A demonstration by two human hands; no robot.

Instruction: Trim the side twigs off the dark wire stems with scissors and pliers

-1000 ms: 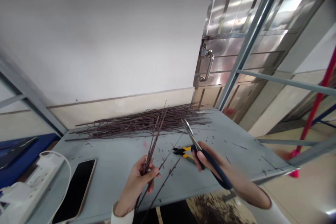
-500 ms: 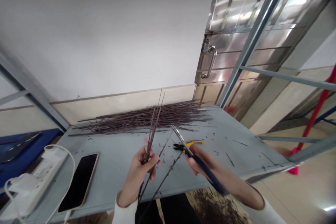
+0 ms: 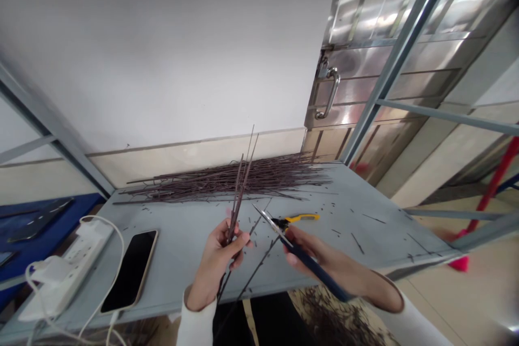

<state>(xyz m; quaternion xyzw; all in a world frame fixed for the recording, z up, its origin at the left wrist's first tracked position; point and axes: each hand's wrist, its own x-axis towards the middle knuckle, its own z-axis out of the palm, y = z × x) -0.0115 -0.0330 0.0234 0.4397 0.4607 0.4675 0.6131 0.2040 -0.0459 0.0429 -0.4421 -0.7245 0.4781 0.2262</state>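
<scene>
Holds twigs (image 3: 241, 186) pinched in left hand (image 3: 221, 251), jutting far and near; grips scissors (image 3: 315, 272) in curled right hand (image 3: 324, 253), pointing far left

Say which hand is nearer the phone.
Left. The left hand is right of the phone, holding twigs; the right hand is farther right, holding the blue-handled tool.

Head view: worn by the person (image 3: 197, 324) before us, the camera looks forward and down at near range, left hand (image 3: 224, 247) and right hand (image 3: 314, 251) low in the field, counter (image 3: 178, 248) beneath, wall (image 3: 182, 54) beyond, metal door (image 3: 360, 92) upper right.
</scene>
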